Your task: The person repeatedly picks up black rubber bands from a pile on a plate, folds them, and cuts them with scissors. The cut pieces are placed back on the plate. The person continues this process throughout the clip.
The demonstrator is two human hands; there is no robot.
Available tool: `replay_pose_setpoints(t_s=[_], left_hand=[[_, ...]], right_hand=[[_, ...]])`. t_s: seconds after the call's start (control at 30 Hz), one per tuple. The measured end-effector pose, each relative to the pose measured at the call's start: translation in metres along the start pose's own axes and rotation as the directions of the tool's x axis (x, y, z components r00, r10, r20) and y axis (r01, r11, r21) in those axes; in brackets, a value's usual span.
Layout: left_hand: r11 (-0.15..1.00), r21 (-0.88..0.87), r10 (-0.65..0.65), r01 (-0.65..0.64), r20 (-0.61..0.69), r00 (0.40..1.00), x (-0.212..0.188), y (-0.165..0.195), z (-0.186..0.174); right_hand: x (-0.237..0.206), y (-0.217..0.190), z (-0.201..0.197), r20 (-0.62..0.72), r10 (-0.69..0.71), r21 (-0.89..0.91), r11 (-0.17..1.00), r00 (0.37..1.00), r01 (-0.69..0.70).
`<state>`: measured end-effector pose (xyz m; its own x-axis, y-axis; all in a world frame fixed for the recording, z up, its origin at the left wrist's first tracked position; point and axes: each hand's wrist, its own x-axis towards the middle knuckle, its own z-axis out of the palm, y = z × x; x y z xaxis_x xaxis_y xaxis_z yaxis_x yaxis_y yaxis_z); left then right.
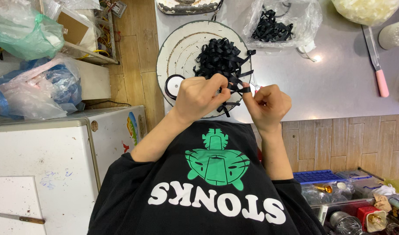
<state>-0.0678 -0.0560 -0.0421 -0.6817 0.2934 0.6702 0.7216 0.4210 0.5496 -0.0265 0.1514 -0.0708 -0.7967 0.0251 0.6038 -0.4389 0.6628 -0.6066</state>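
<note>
My left hand and my right hand meet over the near rim of a round white tray. Both pinch the same narrow black ribbon piece, which is folded into small loops between the fingertips. A pile of black ribbon bows lies on the tray just beyond my hands. A small ribbon spool sits on the tray to the left of my left hand.
A clear plastic bag with more black ribbon lies on the steel counter. A pink-handled knife rests at the right. A white cabinet and plastic bags stand at the left. Bins of clutter sit lower right.
</note>
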Motion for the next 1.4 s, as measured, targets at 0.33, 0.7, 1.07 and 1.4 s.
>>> replay_pose_setpoints(t_s=[0.33,0.7,1.07,1.4], left_hand=[[0.99,-0.114,-0.095,0.08,-0.128,0.987,-0.001,0.016,0.015],[0.839,-0.426,-0.369,0.338,0.012,0.929,-0.004,0.022,0.02],[0.538,-0.678,-0.468,0.502,0.255,0.846,-0.005,0.02,0.018],[0.625,-0.63,-0.33,0.462,0.323,0.887,-0.005,0.017,0.016]], right_hand=[[-0.007,-0.002,0.016,-0.193,-0.079,-0.032,0.997,0.978,0.075],[-0.003,-0.003,0.009,0.111,0.443,0.694,0.607,0.89,-0.388],[0.001,-0.002,-0.002,0.09,0.306,0.508,0.805,0.948,-0.308],[0.0,-0.004,-0.002,-0.137,0.131,0.139,0.984,0.982,-0.112]])
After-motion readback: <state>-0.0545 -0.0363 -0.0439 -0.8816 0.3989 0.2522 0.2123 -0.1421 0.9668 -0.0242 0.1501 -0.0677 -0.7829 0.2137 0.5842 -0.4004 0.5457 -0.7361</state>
